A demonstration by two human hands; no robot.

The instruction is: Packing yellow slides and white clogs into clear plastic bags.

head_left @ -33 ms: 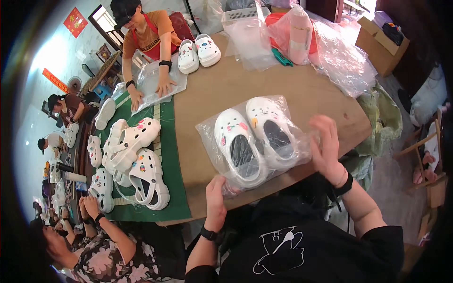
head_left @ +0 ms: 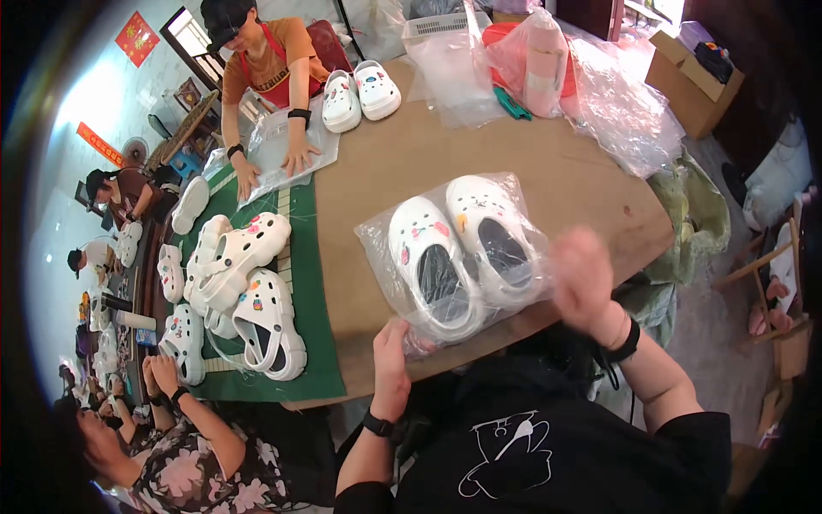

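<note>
A pair of white clogs (head_left: pixel 433 265) with coloured charms lies side by side inside a clear plastic bag (head_left: pixel 377 240) on the brown tabletop, toes pointing away from me. My left hand (head_left: pixel 392 364) is closed on the near left corner of the bag, its thumb up along the edge. My right hand (head_left: pixel 582 278) is at the bag's right edge, beside the right clog's heel. Motion blurs its fingers, so whether they grip the plastic is unclear.
White clogs (head_left: pixel 270 325) are heaped on a green mat (head_left: pixel 317 368) to the left. Across the table a co-worker (head_left: pixel 270 77) presses a plastic bag flat beside another clog pair (head_left: pixel 360 96). Loose plastic bags (head_left: pixel 621 103) and a green tool (head_left: pixel 512 104) lie at the far right.
My right hand has shifted slightly down and left toward the bag's edge, and its fingers are now blurred. My left hand and the clogs have stayed put.
</note>
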